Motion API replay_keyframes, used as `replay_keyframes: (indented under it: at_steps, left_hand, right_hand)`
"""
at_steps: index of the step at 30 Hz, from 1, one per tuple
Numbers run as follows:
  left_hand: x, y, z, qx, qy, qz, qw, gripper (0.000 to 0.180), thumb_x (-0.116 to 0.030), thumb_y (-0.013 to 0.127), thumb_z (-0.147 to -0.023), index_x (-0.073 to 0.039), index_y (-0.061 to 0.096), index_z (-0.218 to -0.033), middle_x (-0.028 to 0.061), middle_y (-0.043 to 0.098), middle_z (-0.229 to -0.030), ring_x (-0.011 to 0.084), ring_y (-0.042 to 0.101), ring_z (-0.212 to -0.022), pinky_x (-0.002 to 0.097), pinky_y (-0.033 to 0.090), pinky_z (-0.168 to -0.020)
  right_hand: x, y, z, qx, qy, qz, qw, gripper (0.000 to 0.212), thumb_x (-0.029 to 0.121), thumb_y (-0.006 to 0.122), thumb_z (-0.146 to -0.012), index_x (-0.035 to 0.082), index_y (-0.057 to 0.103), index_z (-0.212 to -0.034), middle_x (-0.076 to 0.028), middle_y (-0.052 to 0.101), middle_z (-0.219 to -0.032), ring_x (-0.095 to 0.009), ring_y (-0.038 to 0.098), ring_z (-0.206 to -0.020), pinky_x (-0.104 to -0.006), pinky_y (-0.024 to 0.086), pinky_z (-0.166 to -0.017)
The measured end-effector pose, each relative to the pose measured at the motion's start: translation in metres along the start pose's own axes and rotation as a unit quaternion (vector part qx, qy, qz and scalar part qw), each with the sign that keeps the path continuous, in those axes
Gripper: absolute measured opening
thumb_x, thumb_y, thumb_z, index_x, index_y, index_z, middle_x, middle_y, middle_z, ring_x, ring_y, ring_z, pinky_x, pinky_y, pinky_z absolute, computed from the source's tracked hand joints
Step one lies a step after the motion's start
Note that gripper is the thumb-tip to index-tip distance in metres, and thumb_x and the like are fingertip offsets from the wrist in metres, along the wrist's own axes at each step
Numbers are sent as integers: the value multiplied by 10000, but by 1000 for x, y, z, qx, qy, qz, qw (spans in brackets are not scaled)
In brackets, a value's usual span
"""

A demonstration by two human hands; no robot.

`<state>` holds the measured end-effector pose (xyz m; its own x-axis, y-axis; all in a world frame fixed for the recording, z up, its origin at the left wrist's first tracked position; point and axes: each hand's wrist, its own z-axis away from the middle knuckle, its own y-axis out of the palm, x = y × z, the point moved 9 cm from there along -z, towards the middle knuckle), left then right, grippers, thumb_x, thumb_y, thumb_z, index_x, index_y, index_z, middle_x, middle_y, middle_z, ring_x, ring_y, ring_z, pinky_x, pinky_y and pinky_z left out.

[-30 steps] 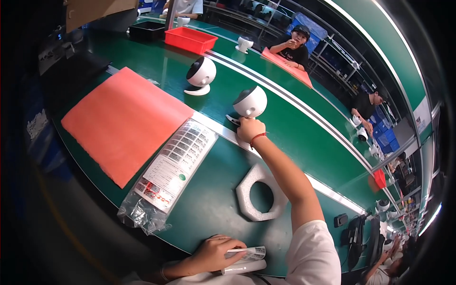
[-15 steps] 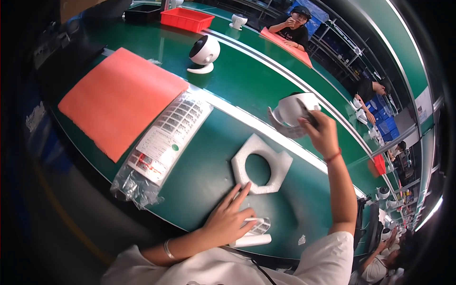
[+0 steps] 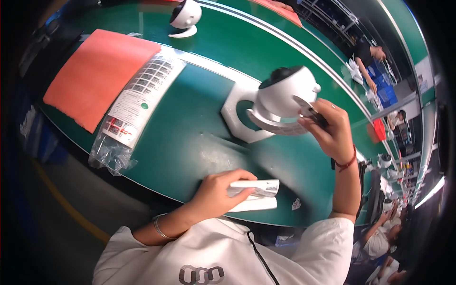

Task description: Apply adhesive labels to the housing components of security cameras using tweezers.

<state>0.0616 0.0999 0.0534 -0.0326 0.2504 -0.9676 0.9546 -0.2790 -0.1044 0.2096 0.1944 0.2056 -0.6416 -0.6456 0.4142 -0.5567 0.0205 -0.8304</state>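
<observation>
My right hand [image 3: 332, 128] grips a white ball-shaped camera [image 3: 290, 92] with a dark face and a curved base, lifted off the bench. A small dark tool [image 3: 317, 116] is also between its fingers; its kind is unclear. Partly behind the camera lies a white foam holder [image 3: 233, 116] with a round hole. Near the bench's front edge, my left hand [image 3: 219, 191] is closed on a rolled label sheet [image 3: 267, 187]. Just below that sheet rests another white roll [image 3: 256, 204].
To the left lie an orange foam sheet [image 3: 102, 76] and a plastic-wrapped stack of label sheets [image 3: 137, 99]. Another white ball camera [image 3: 186, 19] stands beyond the bench's metal strip. A small label scrap [image 3: 296, 204] lies at front right. Co-workers sit farther right.
My left hand has left the foam holder and taken hold of the rolled label sheet. The camera in my right hand has come nearer, now over the holder's edge. The view has tipped downward.
</observation>
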Motion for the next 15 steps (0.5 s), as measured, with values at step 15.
replay_keyframes:
  at_steps: [15]
  left_hand:
    - [10, -48, -6, -165, -49, 122, 978, 122, -67, 724, -852, 20, 681, -925, -4, 678, -771, 19, 566, -664, 183, 462, -566]
  right_hand:
    - [53, 59, 48, -34, -98, -39, 994, 411, 248, 837, -683, 67, 691, -1021, -61, 639, -804, -174, 632, -626, -281, 480, -520]
